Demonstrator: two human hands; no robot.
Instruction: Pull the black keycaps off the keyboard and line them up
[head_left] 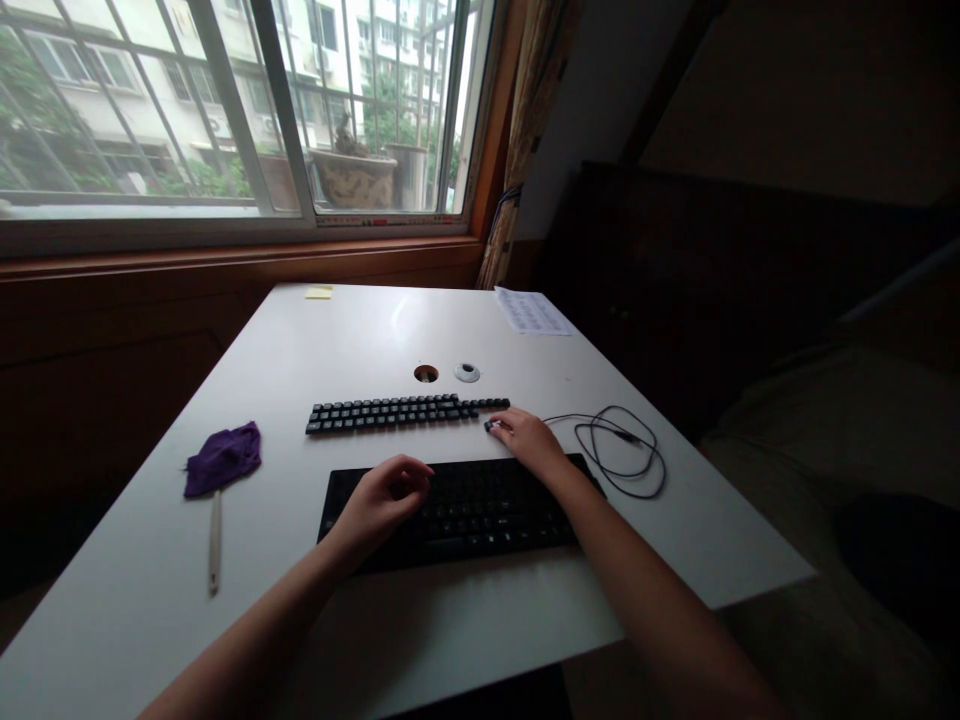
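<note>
My right hand (521, 437) reaches past the keyboard's far edge. Its fingertips pinch a small black keycap (489, 426) at the right end of the loose keycaps. These dark keycaps (382, 413) stand on the table in close, nearly straight rows. Over the left part of the black keyboard (472, 505) hovers my left hand (394, 487), with fingers and thumb curled together; whether anything is between them is hidden. The keyboard lies flat in front of me, and the key area under my left hand is partly covered.
Right of the keyboard, a black cable (656, 450) lies coiled. A purple cloth (223, 460) and a pale, slim-handled tool (215, 545) lie at left. Farther back are two round fittings, printed paper (534, 312) and a yellow note (319, 292) on the white table (375, 330).
</note>
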